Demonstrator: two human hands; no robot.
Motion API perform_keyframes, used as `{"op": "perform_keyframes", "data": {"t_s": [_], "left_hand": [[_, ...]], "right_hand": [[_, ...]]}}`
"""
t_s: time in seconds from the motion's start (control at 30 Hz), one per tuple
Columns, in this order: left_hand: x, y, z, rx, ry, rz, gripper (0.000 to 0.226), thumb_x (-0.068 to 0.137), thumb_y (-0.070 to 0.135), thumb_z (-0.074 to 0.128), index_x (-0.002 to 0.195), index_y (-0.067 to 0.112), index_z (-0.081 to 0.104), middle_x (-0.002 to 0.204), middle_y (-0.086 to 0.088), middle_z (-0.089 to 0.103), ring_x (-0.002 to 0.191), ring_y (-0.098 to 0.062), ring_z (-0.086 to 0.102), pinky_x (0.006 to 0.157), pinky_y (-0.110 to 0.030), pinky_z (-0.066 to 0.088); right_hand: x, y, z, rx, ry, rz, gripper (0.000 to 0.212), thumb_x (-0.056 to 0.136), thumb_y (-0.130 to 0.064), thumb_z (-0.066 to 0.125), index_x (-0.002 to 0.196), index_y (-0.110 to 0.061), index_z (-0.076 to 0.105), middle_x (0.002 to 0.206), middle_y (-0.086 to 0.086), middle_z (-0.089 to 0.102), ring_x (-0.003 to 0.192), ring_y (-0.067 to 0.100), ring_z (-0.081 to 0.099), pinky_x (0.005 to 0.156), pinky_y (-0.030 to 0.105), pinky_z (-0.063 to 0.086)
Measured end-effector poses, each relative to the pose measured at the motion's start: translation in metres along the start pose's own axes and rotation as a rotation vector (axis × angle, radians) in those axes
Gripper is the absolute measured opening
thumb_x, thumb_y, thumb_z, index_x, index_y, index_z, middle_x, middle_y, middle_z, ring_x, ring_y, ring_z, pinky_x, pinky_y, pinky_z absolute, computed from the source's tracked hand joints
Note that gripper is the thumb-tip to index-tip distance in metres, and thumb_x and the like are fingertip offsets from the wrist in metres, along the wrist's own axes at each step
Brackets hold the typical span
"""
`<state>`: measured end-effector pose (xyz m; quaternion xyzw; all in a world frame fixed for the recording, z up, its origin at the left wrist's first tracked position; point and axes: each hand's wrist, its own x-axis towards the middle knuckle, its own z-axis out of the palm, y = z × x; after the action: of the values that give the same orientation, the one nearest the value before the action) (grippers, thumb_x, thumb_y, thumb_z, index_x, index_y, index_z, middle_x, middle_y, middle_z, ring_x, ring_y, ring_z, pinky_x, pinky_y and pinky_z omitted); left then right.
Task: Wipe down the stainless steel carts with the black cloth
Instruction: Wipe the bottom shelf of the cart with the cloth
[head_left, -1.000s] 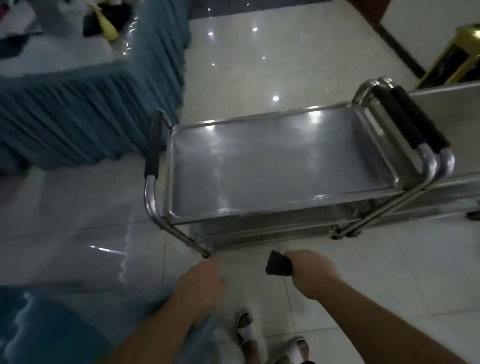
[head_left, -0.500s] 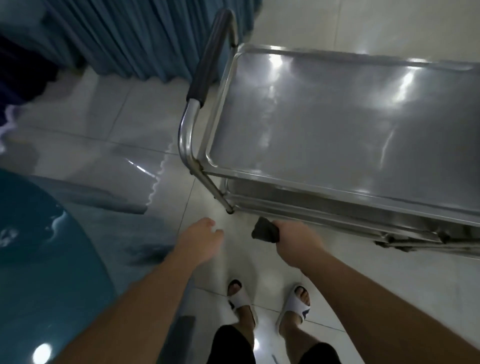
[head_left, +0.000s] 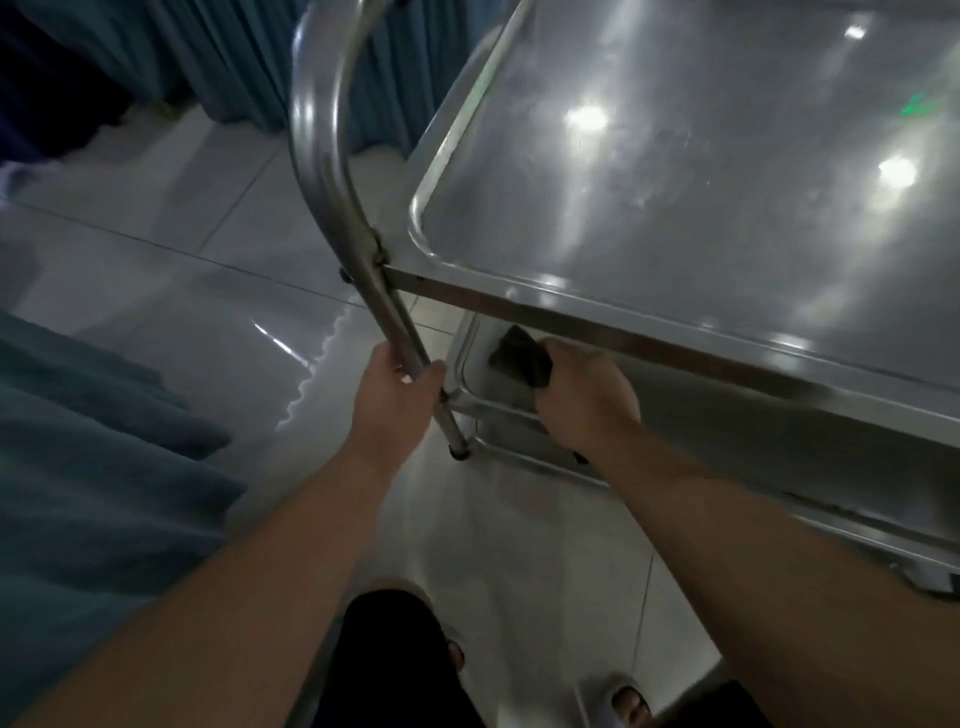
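A stainless steel cart (head_left: 597, 306) fills the right half of the head view, its shiny top tray close below me. My left hand (head_left: 397, 395) grips the cart's slanted steel leg tube (head_left: 363, 260) just below the top tray's corner. My right hand (head_left: 584, 395) holds a bunched black cloth (head_left: 519, 356) under the top tray's front rim, against the near left corner of the lower shelf (head_left: 524, 415). Most of the lower shelf is hidden by the top tray.
A table with a blue pleated skirt (head_left: 249, 57) stands at the upper left behind the cart's handle. A blue-green cloth-covered surface (head_left: 88, 467) lies at the left edge. The floor is glossy white tile (head_left: 197, 270). My legs and sandalled feet (head_left: 628, 701) are at the bottom.
I have come close to the cart and bent lower. My left hand, free before, now grips the cart's leg tube. My right hand has carried the cloth under the top tray.
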<state>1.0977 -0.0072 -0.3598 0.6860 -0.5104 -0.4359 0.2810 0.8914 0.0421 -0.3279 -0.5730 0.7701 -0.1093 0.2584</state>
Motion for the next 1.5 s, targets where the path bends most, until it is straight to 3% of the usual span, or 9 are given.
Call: {"op": "perform_keyframes", "data": {"t_s": [0.27, 0.43, 0.5, 0.57, 0.73, 0.87, 1.1, 1.23, 1.5], "left_hand": [[0.038, -0.025, 0.041, -0.395, 0.206, 0.235, 0.047, 0.097, 0.057, 0.068, 0.102, 0.011, 0.069, 0.073, 0.008, 0.067, 0.066, 0.002, 0.065, 0.059, -0.012, 0.052], [0.048, -0.029, 0.052, -0.426, 0.311, 0.321, 0.052, 0.082, 0.075, 0.064, 0.087, 0.024, 0.065, 0.068, 0.014, 0.065, 0.065, 0.001, 0.066, 0.054, -0.009, 0.047], [0.051, -0.031, 0.055, -0.439, 0.343, 0.339, 0.052, 0.082, 0.077, 0.064, 0.086, 0.026, 0.062, 0.067, 0.011, 0.064, 0.061, -0.002, 0.065, 0.053, -0.013, 0.049], [0.053, -0.033, 0.058, -0.451, 0.342, 0.364, 0.050, 0.083, 0.075, 0.065, 0.086, 0.026, 0.061, 0.067, 0.007, 0.062, 0.059, -0.006, 0.063, 0.053, -0.019, 0.051], [0.056, -0.034, 0.059, -0.428, 0.361, 0.396, 0.047, 0.085, 0.072, 0.064, 0.082, 0.025, 0.059, 0.072, -0.010, 0.066, 0.059, -0.014, 0.062, 0.054, -0.029, 0.054], [0.056, -0.036, 0.060, -0.487, 0.341, 0.422, 0.042, 0.092, 0.060, 0.067, 0.083, 0.020, 0.058, 0.060, 0.001, 0.061, 0.050, -0.009, 0.061, 0.047, -0.017, 0.048], [0.060, -0.038, 0.060, -0.531, 0.325, 0.439, 0.034, 0.089, 0.058, 0.071, 0.070, 0.036, 0.053, 0.060, 0.002, 0.053, 0.051, -0.014, 0.056, 0.050, -0.026, 0.050], [0.063, -0.039, 0.061, -0.548, 0.324, 0.435, 0.033, 0.088, 0.056, 0.072, 0.068, 0.037, 0.054, 0.060, 0.001, 0.052, 0.051, -0.014, 0.054, 0.050, -0.027, 0.050], [0.067, -0.039, 0.064, -0.521, 0.372, 0.461, 0.039, 0.090, 0.053, 0.071, 0.070, 0.026, 0.052, 0.059, -0.002, 0.054, 0.052, -0.020, 0.057, 0.052, -0.035, 0.050]], "right_hand": [[0.070, -0.025, 0.068, -0.010, 0.296, -0.195, 0.041, 0.093, -0.016, 0.067, 0.131, -0.027, 0.059, 0.107, -0.001, 0.068, 0.097, 0.021, 0.066, 0.081, 0.039, 0.056], [0.095, -0.016, 0.118, 0.009, 0.116, -0.358, 0.026, 0.094, -0.028, 0.067, 0.120, -0.025, 0.064, 0.106, 0.000, 0.070, 0.101, 0.026, 0.067, 0.087, 0.042, 0.055], [0.100, -0.002, 0.128, -0.035, -0.092, -0.460, 0.052, 0.093, -0.045, 0.069, 0.141, -0.030, 0.055, 0.140, 0.000, 0.062, 0.137, 0.025, 0.051, 0.116, 0.043, 0.038], [0.101, 0.010, 0.131, -0.100, -0.255, -0.530, 0.086, 0.094, -0.059, 0.063, 0.164, -0.031, 0.022, 0.171, -0.003, 0.024, 0.157, 0.019, 0.013, 0.129, 0.039, 0.007], [0.082, 0.019, 0.143, -0.200, -0.165, -0.514, 0.073, 0.104, -0.070, 0.013, 0.165, -0.033, 0.000, 0.172, -0.013, -0.003, 0.158, 0.009, -0.010, 0.127, 0.034, -0.009], [0.060, 0.047, 0.142, -0.221, -0.048, -0.385, 0.081, 0.096, -0.072, -0.008, 0.166, -0.034, 0.008, 0.172, -0.014, -0.004, 0.158, 0.008, -0.012, 0.129, 0.039, -0.005], [0.065, 0.161, 0.095, -0.320, 0.120, -0.025, 0.085, 0.092, -0.075, -0.005, 0.166, -0.034, 0.004, 0.172, -0.015, -0.004, 0.159, 0.012, -0.005, 0.127, 0.039, -0.001], [0.119, 0.140, 0.084, -0.284, 0.168, 0.055, 0.083, 0.096, -0.071, 0.003, 0.166, -0.029, 0.005, 0.174, -0.008, -0.001, 0.160, 0.019, -0.002, 0.129, 0.045, 0.001], [0.119, 0.032, 0.133, -0.212, -0.005, -0.377, 0.085, 0.094, -0.078, -0.002, 0.165, -0.035, 0.016, 0.172, -0.014, 0.007, 0.159, 0.009, -0.001, 0.127, 0.037, -0.003]]}}
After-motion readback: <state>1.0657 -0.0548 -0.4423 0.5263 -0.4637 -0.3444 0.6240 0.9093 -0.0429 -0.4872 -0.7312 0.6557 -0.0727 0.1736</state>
